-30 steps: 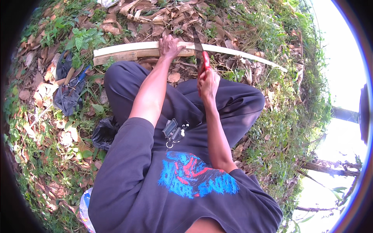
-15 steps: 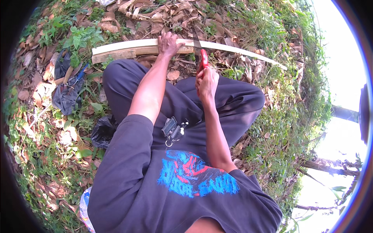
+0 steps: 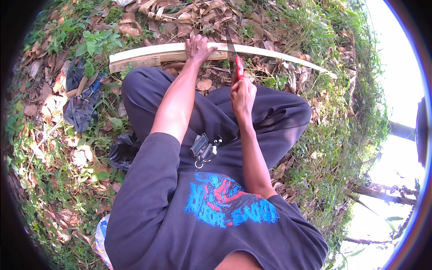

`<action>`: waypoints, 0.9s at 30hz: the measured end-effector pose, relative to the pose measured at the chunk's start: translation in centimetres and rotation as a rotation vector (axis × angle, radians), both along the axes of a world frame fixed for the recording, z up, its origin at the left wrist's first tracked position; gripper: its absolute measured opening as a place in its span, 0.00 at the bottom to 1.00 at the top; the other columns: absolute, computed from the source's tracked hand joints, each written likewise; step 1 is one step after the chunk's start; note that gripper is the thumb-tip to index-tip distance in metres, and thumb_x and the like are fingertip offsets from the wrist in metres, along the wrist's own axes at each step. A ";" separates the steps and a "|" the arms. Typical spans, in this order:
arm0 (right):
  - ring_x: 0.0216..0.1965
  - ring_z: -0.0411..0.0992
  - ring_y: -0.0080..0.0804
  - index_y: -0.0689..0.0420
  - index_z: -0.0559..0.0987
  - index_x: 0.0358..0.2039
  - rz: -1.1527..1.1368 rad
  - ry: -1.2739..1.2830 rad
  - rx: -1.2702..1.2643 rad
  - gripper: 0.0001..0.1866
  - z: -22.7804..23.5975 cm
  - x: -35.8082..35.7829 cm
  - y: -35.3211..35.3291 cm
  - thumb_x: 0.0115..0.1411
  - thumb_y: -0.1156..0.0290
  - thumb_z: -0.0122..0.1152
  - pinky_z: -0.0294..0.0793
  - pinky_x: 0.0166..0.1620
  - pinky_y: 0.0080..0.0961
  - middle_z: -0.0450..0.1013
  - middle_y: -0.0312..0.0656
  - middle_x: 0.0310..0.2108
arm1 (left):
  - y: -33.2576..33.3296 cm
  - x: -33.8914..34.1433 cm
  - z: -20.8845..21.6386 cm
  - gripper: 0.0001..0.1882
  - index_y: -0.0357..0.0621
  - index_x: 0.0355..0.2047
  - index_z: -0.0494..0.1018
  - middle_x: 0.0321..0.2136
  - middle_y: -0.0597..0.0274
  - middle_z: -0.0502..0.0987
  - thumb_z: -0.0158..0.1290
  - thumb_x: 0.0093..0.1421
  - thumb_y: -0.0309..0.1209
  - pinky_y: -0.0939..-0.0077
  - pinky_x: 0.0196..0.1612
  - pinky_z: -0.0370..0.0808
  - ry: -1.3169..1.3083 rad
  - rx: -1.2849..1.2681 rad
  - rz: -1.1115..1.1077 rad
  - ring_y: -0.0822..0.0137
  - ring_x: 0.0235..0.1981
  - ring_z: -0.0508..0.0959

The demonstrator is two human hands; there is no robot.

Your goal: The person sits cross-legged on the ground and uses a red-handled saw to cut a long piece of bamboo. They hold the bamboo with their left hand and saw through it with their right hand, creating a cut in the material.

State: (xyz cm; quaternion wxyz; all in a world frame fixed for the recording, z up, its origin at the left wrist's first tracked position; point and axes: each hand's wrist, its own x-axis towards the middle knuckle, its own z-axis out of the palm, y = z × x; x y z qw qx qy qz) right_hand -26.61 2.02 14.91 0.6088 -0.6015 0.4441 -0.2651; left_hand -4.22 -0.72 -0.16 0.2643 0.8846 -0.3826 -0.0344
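Note:
A long pale wooden strip (image 3: 148,52) lies crosswise in front of my folded legs, resting on a shorter wooden board (image 3: 135,63). My left hand (image 3: 197,48) grips the strip left of the saw, its fingers over the far edge and its thumb pointing right. In my right hand (image 3: 243,95), closed round the red handle, is a handsaw (image 3: 239,67). Its dark blade crosses the strip just past the board's right end and points away from me. Leaves and shadow blur the blade's far tip.
Dry leaves and grass cover the ground. A black plastic bag (image 3: 80,112) with wooden and blue tool handles lies at the left; another black bag (image 3: 121,150) sits by my left knee. Keys (image 3: 199,164) and a small dark case (image 3: 199,144) rest on my lap.
The whole view has shifted slightly. Against the strip, the saw and my right hand are a touch nearer my body. My left hand keeps its hold on the strip.

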 end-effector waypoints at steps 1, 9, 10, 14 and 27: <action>0.09 0.53 0.17 0.59 0.68 0.18 0.001 -0.020 0.065 0.18 1.2 -1.1 1.1 0.65 0.67 0.44 0.50 0.14 0.19 0.57 0.31 0.10 | -0.2 0.9 -0.1 0.29 0.48 0.39 0.79 0.42 0.59 0.76 0.61 0.51 0.60 0.54 0.55 0.63 0.005 0.003 0.005 0.58 0.52 0.70; 0.11 0.53 0.15 0.60 0.67 0.17 0.000 -0.139 0.182 0.18 3.8 -3.4 3.0 0.65 0.70 0.43 0.50 0.16 0.18 0.57 0.29 0.11 | -0.6 0.7 -1.7 0.30 0.50 0.40 0.80 0.42 0.58 0.76 0.59 0.52 0.62 0.57 0.53 0.62 0.012 0.015 -0.001 0.59 0.51 0.71; 0.11 0.52 0.15 0.60 0.67 0.17 -0.003 -0.140 0.183 0.18 3.8 -3.5 2.9 0.65 0.70 0.43 0.50 0.16 0.18 0.57 0.30 0.11 | -0.8 0.8 -1.7 0.30 0.50 0.40 0.80 0.42 0.57 0.76 0.59 0.52 0.62 0.57 0.53 0.62 -0.003 0.017 0.001 0.59 0.51 0.71; 0.11 0.52 0.15 0.60 0.67 0.18 -0.003 -0.145 0.188 0.17 3.4 -3.6 2.6 0.64 0.70 0.43 0.50 0.16 0.18 0.57 0.30 0.11 | -0.9 1.0 -1.7 0.33 0.48 0.41 0.80 0.41 0.56 0.76 0.59 0.51 0.64 0.58 0.52 0.63 -0.027 0.023 -0.008 0.59 0.50 0.72; 0.09 0.52 0.18 0.60 0.68 0.19 0.038 -0.066 0.163 0.19 4.6 -1.8 2.3 0.65 0.65 0.42 0.51 0.14 0.19 0.57 0.32 0.10 | -0.7 0.7 0.0 0.33 0.45 0.42 0.79 0.49 0.50 0.75 0.61 0.51 0.62 0.54 0.57 0.64 0.094 0.047 -0.028 0.52 0.59 0.67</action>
